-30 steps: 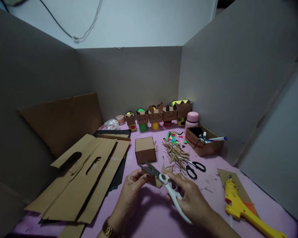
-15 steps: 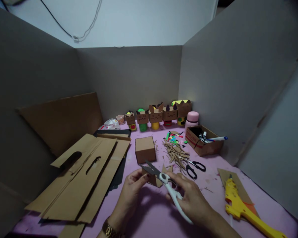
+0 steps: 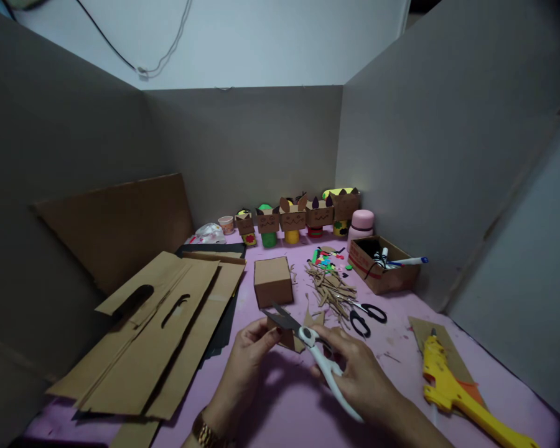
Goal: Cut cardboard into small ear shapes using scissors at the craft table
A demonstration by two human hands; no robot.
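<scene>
Barely any movement since the earlier frame: the blade tips of the white-handled scissors [image 3: 329, 368] look a touch nearer each other, if that.

Head view, our only one. Our left grip [image 3: 248, 356] is pinched, thumb against fingers, on a small cardboard piece [image 3: 288, 340], which sits on our side of the cardboard box [image 3: 273, 282]. Our right grip [image 3: 357, 368] is curled round the scissors' handles, blades slightly parted across the piece. We cannot tell how much card lies between them.

Step in hand, as we judge it: cutting. To do it well, we would hold the pinch firm, seat the card deeper toward the pivot for leverage, and turn the card rather than the wrist. Left thumb is near the blades; best drawn back from the cutting line before a squeeze.

Edges and room: blade tips point toward the box's lower front, so a forward push might knock it. Ahead and right, the pile of cardboard strips [image 3: 330, 288] and the black-handled scissors [image 3: 361, 306]; farther right, the glue gun [image 3: 436, 364]. Left, overlapping cardboard sheets [image 3: 156, 354]. Widest room seems toward us, over the pink worktop [image 3: 287, 420].
</scene>
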